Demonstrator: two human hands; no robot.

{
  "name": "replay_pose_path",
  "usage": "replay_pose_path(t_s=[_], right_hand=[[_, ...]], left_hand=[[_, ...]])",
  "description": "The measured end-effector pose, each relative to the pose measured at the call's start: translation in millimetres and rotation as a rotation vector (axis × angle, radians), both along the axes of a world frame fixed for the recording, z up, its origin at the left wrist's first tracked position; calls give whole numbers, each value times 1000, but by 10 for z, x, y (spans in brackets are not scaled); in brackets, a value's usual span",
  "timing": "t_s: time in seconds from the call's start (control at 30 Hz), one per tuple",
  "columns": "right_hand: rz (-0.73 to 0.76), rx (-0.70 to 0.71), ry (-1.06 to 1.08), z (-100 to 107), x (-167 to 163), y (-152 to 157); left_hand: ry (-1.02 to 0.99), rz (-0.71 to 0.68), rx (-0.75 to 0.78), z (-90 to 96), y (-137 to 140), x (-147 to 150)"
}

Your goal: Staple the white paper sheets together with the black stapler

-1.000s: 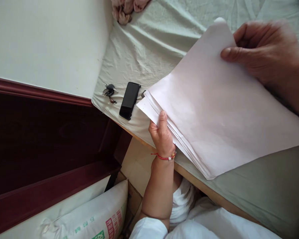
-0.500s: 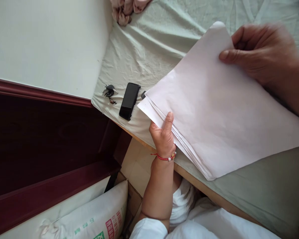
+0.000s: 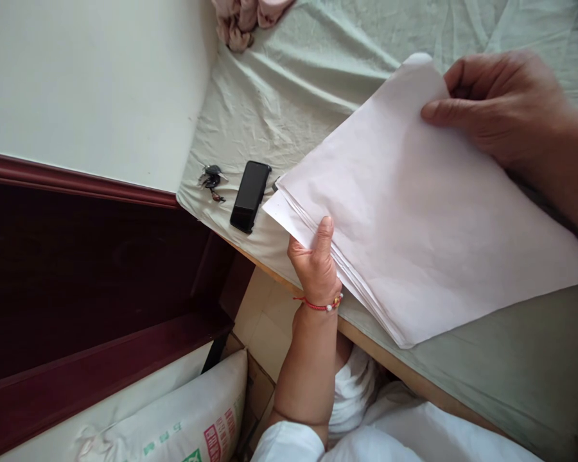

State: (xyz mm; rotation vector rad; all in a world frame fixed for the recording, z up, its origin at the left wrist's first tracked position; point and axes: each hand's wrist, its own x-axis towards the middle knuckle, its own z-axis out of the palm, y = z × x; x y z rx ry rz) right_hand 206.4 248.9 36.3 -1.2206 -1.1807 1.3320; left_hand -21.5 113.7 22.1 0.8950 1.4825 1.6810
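Observation:
Several large white sheets of paper (image 3: 443, 224), stacked together, are held up over the bed or table top. My left hand (image 3: 318, 263) grips the stack's near left edge, thumb on top and fingers hidden underneath. A red string bracelet (image 3: 325, 306) with beads circles that wrist. At the far right edge, my right hand (image 3: 496, 109) pinches the paper near its upper corner, thumb on the face and fingers behind. That upper corner bends over slightly.
A black phone (image 3: 250, 196) and a bunch of keys (image 3: 212, 179) lie on the pale green cloth (image 3: 293, 109) to the left. Pink fabric (image 3: 248, 19) is bunched at the back. Dark red wooden furniture (image 3: 91, 276) stands left, above a printed white sack (image 3: 183, 410).
The upper corner of the paper has dropped slightly, and my right hand has shifted a little with it. My left hand keeps its grip, almost unmoved.

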Motion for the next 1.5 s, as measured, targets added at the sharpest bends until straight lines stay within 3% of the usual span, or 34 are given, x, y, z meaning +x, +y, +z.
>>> replay_pose_path(t_s=[0.33, 0.5, 0.7, 0.9, 1.0, 1.1, 1.3, 1.37, 1.5], right_hand=[[20, -14, -30, -10, 2, -15], [20, 56, 31, -103, -10, 19], [77, 187, 46, -218, 4, 83], [149, 85, 65, -169, 25, 4], [252, 87, -91, -101, 26, -62], [401, 29, -13, -54, 21, -81], [560, 62, 3, -68, 39, -78], [548, 68, 87, -78, 16, -102], [374, -12, 259, -23, -48, -125]], left_hand=[[-1, -2, 13, 2, 17, 26], [-18, 6, -23, 61, -5, 6], [-58, 122, -68, 142, 31, -216], [-171, 55, -79, 178, 129, -537], [-228, 97, -56, 150, 188, -685], [-208, 107, -39, 108, 237, -772], [-203, 90, -34, 117, 257, -600], [-193, 73, -21, 145, 251, -503], [-129, 14, -6, 193, 233, -433]])
